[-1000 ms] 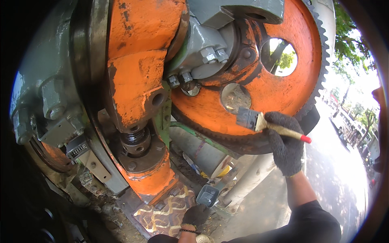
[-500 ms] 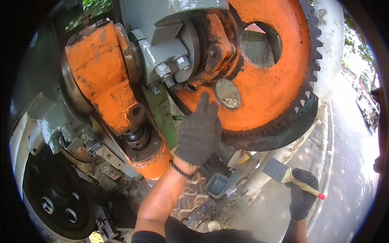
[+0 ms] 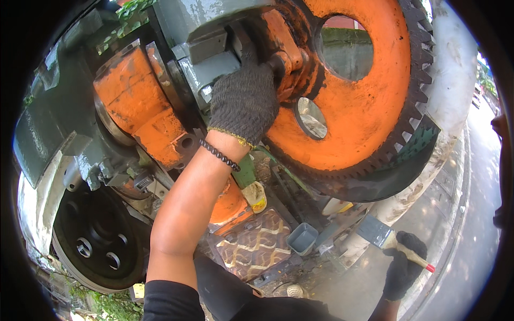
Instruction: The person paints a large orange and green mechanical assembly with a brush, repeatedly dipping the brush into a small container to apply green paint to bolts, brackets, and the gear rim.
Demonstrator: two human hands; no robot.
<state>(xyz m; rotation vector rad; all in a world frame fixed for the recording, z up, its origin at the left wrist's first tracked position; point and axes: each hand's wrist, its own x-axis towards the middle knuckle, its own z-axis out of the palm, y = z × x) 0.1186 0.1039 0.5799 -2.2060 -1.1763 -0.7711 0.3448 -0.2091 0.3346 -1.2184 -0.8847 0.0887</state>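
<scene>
- The paintbrush (image 3: pixel 377 234) is at the lower right, well apart from the machine's orange wheel; its flat, grey-coated bristles point up and to the left, and its pale handle ends in a red tip.
- The right hand (image 3: pixel 402 267), in a dark knitted glove, is closed around the brush's handle, leaving the bristles and the red end clear of the fingers.
- The left hand (image 3: pixel 243 101), in a matching glove (yellow thread edges its cuff), is raised to the machine beside the grey casting (image 3: pixel 214 16); one finger stretches upward, but I cannot tell how far the others are open, or whether they grip anything.
- A dark beaded bracelet (image 3: pixel 219 155) circles the left wrist.
- Just right of that hand is the orange wheel (image 3: pixel 364 112), toothed along its rim and pierced by round holes.
- To its left is a worn orange block (image 3: pixel 142 112).
- Lower down, a small grey container (image 3: pixel 303 241) stands open-topped beside a brown patterned mat (image 3: pixel 254 241).
- A dark wheel (image 3: pixel 99 241) is at the far lower left.
</scene>
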